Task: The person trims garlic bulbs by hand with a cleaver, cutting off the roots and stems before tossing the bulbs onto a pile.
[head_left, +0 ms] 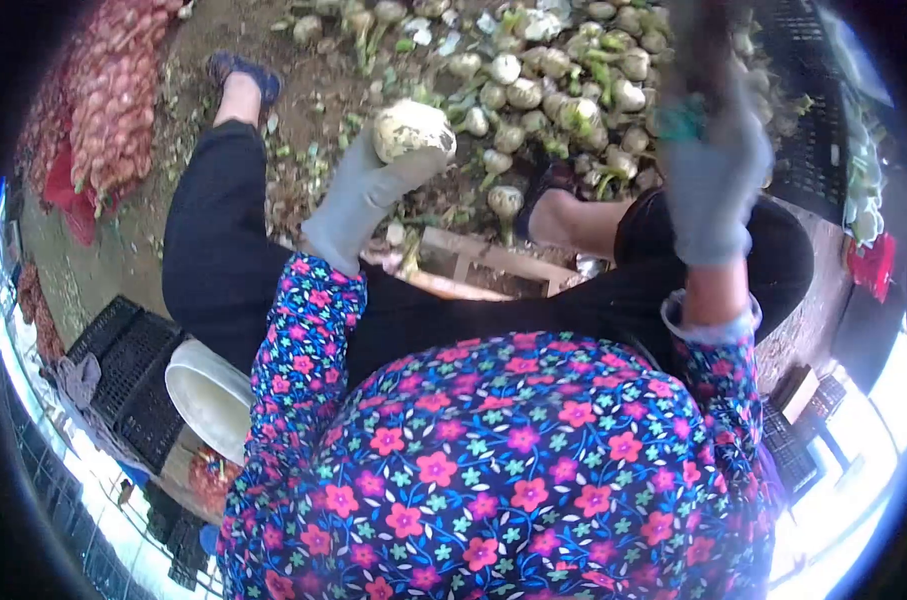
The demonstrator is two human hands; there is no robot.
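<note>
My left hand (378,185), in a pale grey glove, is closed around a round, whitish, turnip-like vegetable (413,131) with brown patches. My right hand (716,185), also gloved, is raised on the right and smeared by motion. It is wrapped around a teal handle (679,120), with a dark, blurred blade (708,50) reaching up to the top edge; it looks like a large knife. Beyond both hands lies a heap of similar vegetables (573,100) on the ground, some with green stubs.
Stuffed red net bags (118,110) stand at the upper left. A white bucket (211,395) and black crates (123,375) are beside me on the left. Another black crate (811,120) borders the heap on the right. A low wooden frame (493,262) lies between my legs.
</note>
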